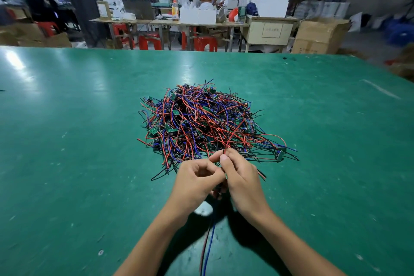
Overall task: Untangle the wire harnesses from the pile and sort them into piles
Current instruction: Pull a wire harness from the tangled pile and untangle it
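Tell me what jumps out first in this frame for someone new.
The tangled pile of red, blue and black wire harnesses with small green boards, heaped mid-table on the green mat. Just in front of it, the left hand and right hand meet, pinching a red wire rising from the pile's near edge.

Hardly any writing can be read here. The one sign with characters is a pale paper label (272, 30) stuck on the front of a cream cabinet (252, 33) across the aisle; it carries a short line that seems to begin with "10", followed by characters too blurred to make out. An orange drink bottle (175, 11) on the far workbench (125, 21) has a printed wrapper, but its brand cannot be read. The brown cardboard box (318, 36) at the right shows no legible print.
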Tool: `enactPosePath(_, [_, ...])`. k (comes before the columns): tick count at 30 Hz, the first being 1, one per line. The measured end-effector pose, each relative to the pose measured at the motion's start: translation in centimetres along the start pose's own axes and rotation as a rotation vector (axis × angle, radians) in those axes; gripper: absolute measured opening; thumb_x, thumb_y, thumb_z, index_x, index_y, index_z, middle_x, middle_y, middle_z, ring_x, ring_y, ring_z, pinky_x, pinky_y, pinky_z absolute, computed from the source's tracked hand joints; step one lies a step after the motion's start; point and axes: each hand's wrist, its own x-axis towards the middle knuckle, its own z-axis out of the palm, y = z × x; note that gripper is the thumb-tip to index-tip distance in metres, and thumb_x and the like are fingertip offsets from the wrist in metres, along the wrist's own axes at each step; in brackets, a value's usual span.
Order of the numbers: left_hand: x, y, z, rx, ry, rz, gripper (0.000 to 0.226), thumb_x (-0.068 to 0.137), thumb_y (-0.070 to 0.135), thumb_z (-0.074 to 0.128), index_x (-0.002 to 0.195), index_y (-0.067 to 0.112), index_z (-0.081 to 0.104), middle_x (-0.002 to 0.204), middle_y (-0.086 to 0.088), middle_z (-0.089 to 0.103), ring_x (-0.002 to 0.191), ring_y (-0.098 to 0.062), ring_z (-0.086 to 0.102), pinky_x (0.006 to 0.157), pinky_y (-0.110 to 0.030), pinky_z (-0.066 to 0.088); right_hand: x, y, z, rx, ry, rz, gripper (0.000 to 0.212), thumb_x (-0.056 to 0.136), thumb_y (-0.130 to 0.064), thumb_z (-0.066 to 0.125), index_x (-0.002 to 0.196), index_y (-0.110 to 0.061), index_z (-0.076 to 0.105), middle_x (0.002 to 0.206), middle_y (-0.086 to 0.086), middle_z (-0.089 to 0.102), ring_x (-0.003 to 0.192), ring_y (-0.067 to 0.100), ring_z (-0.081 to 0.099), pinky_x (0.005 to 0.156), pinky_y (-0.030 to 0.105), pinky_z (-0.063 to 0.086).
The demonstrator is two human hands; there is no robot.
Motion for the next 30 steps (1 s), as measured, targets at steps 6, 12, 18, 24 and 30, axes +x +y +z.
enactPosePath(6, [-0.1,-0.4,0.2,0.053,-0.065,-0.007,0.034,0.082,-0.006,0.067,0.056,0.015,0.067,0.058,-0.010,0.069,0.051,-0.018,0.064,0.046,-0.022,0.049,0.7,0.4,-0.1,0.044,0.106,0.136,0.035,0.090,-0.034,0.036,0.083,-0.023,0.069,0.076,0.001,0.069,0.066,0.021,0.062,0.060,0.038,0.051])
enactPosePath(12, [-0.3,-0.5,-0.1,0.071,-0.225,-0.049,0.026,0.083,0.000,0.068,0.061,0.014,0.068,0.064,-0.025,0.068,0.054,-0.028,0.065,0.048,-0.027,0.053,2.4,-0.3,-2.1,0.393,0.166,0.390,0.029,0.101,-0.017,0.040,0.080,-0.013,0.060,0.083,0.001,0.074,0.052,0.009,0.058,0.042,0.024,0.042])
enactPosePath(18, [-0.6,0.3,-0.9,0.003,-0.312,-0.081,0.025,0.082,0.003,0.070,0.061,0.015,0.065,0.065,-0.018,0.067,0.052,-0.024,0.066,0.045,-0.026,0.051,2.7,-1.1,-4.4,0.975,-0.154,0.748,0.028,0.091,-0.029,0.048,0.064,-0.025,0.046,0.060,-0.007,0.045,0.055,0.014,0.043,0.059,0.029,0.037])
enactPosePath(24, [-0.2,0.6,-1.1,-0.114,-0.067,-0.077,0.029,0.090,-0.004,0.066,0.065,0.010,0.069,0.069,-0.017,0.070,0.054,-0.023,0.067,0.048,-0.029,0.055,1.3,-1.7,-1.9,0.364,-0.095,0.259,0.038,0.106,-0.033,0.043,0.098,-0.019,0.077,0.090,0.002,0.077,0.065,0.009,0.063,0.057,0.022,0.049])
enactPosePath(30, [0.1,0.3,-1.2,-0.098,0.012,-0.024,0.032,0.088,-0.006,0.065,0.060,0.006,0.071,0.100,-0.003,0.078,0.050,-0.022,0.063,0.048,-0.028,0.053,-0.4,-0.8,0.9,0.194,-0.085,0.040,0.028,0.100,-0.030,0.045,0.095,-0.024,0.072,0.088,0.002,0.072,0.072,0.011,0.063,0.055,0.025,0.050])
